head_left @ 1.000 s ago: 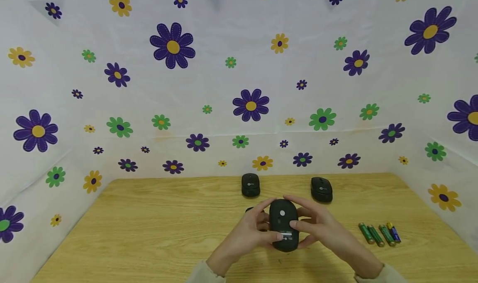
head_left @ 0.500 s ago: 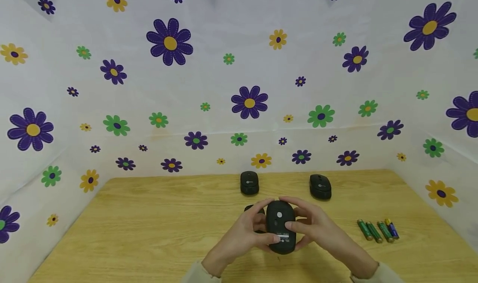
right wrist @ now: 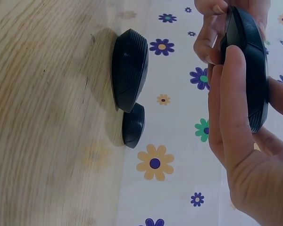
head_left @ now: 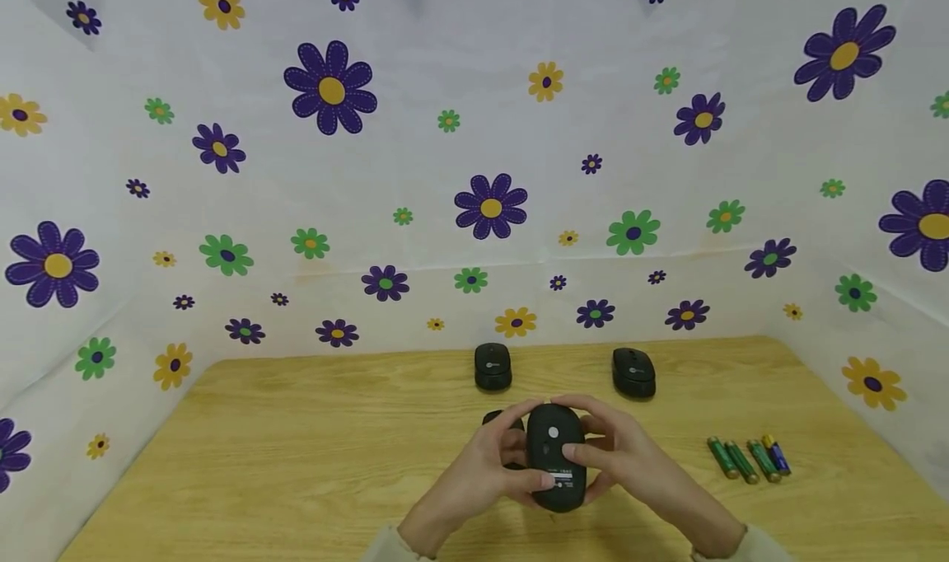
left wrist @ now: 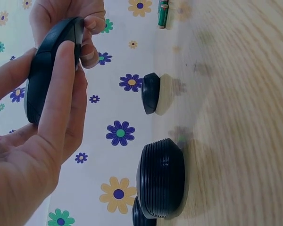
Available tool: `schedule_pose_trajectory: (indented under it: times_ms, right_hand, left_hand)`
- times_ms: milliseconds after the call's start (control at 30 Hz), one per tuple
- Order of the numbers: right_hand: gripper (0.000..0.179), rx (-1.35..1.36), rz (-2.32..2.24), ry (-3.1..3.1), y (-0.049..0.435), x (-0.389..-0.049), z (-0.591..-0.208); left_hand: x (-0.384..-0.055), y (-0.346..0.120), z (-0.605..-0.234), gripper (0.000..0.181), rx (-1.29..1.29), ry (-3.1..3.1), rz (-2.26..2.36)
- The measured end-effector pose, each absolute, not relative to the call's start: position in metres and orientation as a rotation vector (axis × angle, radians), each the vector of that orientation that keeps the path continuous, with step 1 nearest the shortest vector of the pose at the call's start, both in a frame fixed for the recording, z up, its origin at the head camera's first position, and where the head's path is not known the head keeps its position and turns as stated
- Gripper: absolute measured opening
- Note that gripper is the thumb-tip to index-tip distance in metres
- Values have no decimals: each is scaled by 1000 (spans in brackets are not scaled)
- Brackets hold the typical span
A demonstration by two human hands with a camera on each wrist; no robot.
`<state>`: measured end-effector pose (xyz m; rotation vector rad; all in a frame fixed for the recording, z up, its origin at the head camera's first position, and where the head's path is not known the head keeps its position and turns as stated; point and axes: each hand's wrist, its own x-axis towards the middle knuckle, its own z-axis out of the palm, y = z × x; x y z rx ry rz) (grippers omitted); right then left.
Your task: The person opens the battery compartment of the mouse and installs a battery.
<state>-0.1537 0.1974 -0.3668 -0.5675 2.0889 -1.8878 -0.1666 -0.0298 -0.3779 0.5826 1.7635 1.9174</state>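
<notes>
Both hands hold one black computer mouse (head_left: 554,463) above the table, its underside with a white round sticker and a printed label facing the head camera. My left hand (head_left: 489,471) grips its left side, thumb across the label. From the right side, my right hand (head_left: 623,455) grips it with the thumb on the underside and the index finger at the top end. In the left wrist view, fingers of both hands wrap the mouse (left wrist: 52,70) from opposite sides. A second black mouse (head_left: 511,420) stands on the table, partly hidden behind the left hand.
Toward the back of the wooden table (head_left: 311,430) stand two more black mice, a left mouse (head_left: 493,367) and a right mouse (head_left: 633,372). Several batteries (head_left: 744,461), green ones and a blue-yellow one, lie side by side at the right. A flowered cloth (head_left: 415,175) encloses the back and sides.
The hands keep their grip on the mouse, which stays underside up. Hands and mouse appear slightly lower and further left, while the whole head view has also shifted a little.
</notes>
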Motion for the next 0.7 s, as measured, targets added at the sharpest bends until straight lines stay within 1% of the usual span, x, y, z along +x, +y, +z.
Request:
schedule_pose_trajectory:
  times_ms: [200,433,700]
  right_hand:
    - [54,-607,-1875,2115,196,-153,-367]
    - [51,-562,-1835,2168,193,-153,-366]
    - [52,-533,-1826,2180,192,-153,-366]
  left_hand:
    - [-166,-29,-379,77,578,1767,1922]
    - [-167,-28,-380,76,591,1781,1911]
    - [-166,-29,-380,77,570,1780,1913]
